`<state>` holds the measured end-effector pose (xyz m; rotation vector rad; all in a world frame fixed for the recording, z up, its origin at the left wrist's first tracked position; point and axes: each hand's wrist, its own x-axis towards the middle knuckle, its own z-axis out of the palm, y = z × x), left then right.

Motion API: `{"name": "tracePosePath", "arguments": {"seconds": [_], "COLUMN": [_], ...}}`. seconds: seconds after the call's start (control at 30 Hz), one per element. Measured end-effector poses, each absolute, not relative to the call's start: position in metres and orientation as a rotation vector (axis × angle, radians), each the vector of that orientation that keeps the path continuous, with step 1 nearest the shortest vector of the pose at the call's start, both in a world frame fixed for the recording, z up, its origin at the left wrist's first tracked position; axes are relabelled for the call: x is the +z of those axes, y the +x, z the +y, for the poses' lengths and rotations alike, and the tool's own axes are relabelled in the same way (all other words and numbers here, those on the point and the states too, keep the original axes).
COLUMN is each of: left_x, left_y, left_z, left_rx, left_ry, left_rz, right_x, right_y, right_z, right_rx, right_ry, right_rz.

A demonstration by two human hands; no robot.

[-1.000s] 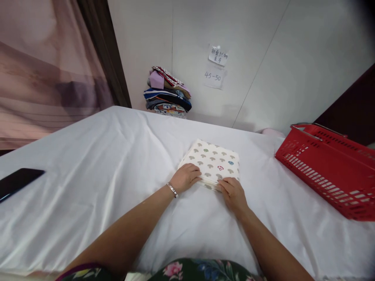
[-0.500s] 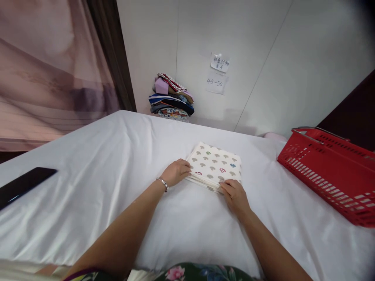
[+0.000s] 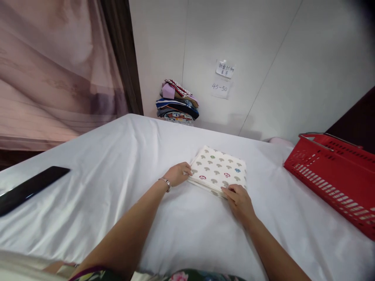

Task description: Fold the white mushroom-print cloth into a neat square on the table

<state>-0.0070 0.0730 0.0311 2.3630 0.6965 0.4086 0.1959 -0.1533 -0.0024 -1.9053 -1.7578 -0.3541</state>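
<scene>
A folded white cloth [image 3: 218,168] printed with grey, red, green and blue mushrooms lies flat on the white-covered table, its layers showing along the near edge. My left hand [image 3: 178,174] pinches its near left corner, thumb and fingers closed on the edge. A silver bracelet [image 3: 166,183] circles my left wrist. At the near right corner, my right hand [image 3: 239,201] grips the cloth between thumb and fingers. The undersides of the fingers are partly hidden.
A red plastic basket [image 3: 336,175] with metal handles stands at the right. A black phone-like slab [image 3: 32,187] lies at the left. Behind the white-sheeted table [image 3: 117,156], folded fabrics [image 3: 178,103] are stacked against the wall, below handwritten paper signs [image 3: 221,86]. A pink curtain [image 3: 52,78] hangs at the left.
My view has shifted slightly, so everything sits a little further right and lower. Both hands stay at the cloth's near corners; the near edge looks a little flatter.
</scene>
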Motion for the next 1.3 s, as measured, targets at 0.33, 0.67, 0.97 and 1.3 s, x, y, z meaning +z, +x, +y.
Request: {"name": "tracePosePath", "arguments": {"seconds": [0.33, 0.67, 0.97, 1.3], "left_x": [0.017, 0.015, 0.026, 0.027], "left_y": [0.007, 0.013, 0.026, 0.026], "left_z": [0.059, 0.052, -0.005, -0.012], "left_rx": [0.627, 0.680, 0.221, 0.141], "left_ry": [2.249, 2.201, 2.145, 2.154], "left_rz": [0.975, 1.061, 0.868, 0.887], "right_x": [0.003, -0.024, 0.017, 0.024], "right_y": [0.205, 0.258, 0.328, 0.267], "right_z": [-0.156, -0.154, -0.152, -0.085], "right_rx": [-0.015, 0.190, 0.308, -0.072], "right_ry": [-1.754, -2.000, -2.074, -2.154], "right_rz": [-1.234, -0.820, -0.852, -1.510]}}
